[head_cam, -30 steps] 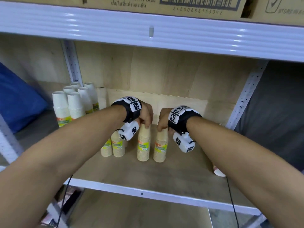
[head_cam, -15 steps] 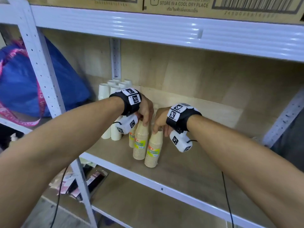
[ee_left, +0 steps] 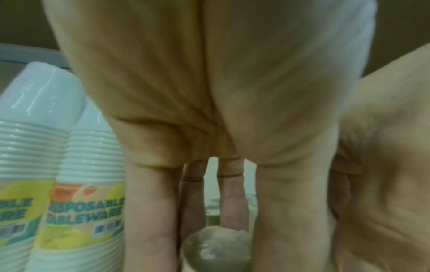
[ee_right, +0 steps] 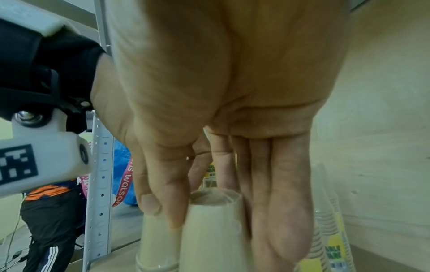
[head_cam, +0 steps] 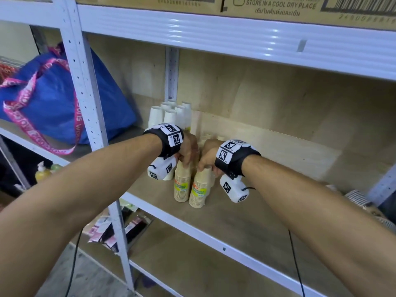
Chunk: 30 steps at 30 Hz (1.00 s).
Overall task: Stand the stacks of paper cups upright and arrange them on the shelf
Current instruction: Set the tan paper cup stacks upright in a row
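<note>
Two tan paper-cup stacks stand side by side on the wooden shelf board (head_cam: 240, 224). My left hand (head_cam: 186, 161) grips the top of the left tan stack (head_cam: 182, 186). My right hand (head_cam: 205, 166) grips the top of the right tan stack (head_cam: 199, 190), whose top leans slightly right. In the left wrist view my left hand (ee_left: 216, 243) has its fingers down around the stack's top (ee_left: 216, 252). The right wrist view shows my right hand (ee_right: 221, 220), thumb and fingers, pinching its stack (ee_right: 211, 235), with the other tan stack (ee_right: 158, 244) beside it.
Several white cup stacks (head_cam: 171, 116) stand upright in the back left corner, also labelled stacks (ee_left: 88, 202). A blue bag (head_cam: 53, 99) fills the neighbouring bay past the white upright post (head_cam: 85, 99). Striped cups (head_cam: 355, 196) lie at the far right. Cardboard boxes (head_cam: 278, 5) sit above.
Both hands have kept their hold and brought the two tan stacks leftward, closer to the white stacks. My view has swung left, so the blue bag and post now show.
</note>
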Motion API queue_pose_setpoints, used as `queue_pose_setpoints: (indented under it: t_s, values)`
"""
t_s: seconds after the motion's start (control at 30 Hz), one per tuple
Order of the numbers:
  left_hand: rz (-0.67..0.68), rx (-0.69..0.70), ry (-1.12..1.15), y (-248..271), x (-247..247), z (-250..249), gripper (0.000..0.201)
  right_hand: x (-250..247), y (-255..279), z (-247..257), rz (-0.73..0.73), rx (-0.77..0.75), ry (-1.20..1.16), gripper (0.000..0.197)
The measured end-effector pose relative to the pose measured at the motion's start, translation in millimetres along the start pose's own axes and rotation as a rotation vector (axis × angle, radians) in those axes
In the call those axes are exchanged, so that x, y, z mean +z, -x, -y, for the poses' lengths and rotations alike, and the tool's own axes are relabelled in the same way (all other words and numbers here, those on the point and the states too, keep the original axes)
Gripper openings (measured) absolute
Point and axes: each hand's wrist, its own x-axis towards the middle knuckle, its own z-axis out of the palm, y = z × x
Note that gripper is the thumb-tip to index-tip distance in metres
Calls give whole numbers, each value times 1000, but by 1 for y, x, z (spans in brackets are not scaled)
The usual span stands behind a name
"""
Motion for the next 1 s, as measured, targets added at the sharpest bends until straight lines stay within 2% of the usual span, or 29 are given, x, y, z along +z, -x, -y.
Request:
queue_pose_setpoints:
  t_s: [0.1,0.23,0.5,0.6,0.67,0.77,1.0]
  values:
    - [17,20,12,-3,0,2,43,-1,0,4,-37,-12,11,29]
    - [40,33,18,-6,-3,2,42,-5,-17,2,-77,1,72,44]
    - [35,44,-8,-5,-25,-3,41,-18,-7,1,-73,-1,50,36]
    - [-24,60,-17,-5,-39,-9,37,-26,-7,-6,-82,22,62,43]
    - [-73,87,-24,-5,-48,-16,28,-34,-10,-18,-107,50,71,53]
    - [-111,131,37,-10,-61,-33,22,-48,-2,-36,-113,83,82,47]
    - [-202,292,55,-34,-70,-96,34,-73,19,-115,-232,276,125,40]
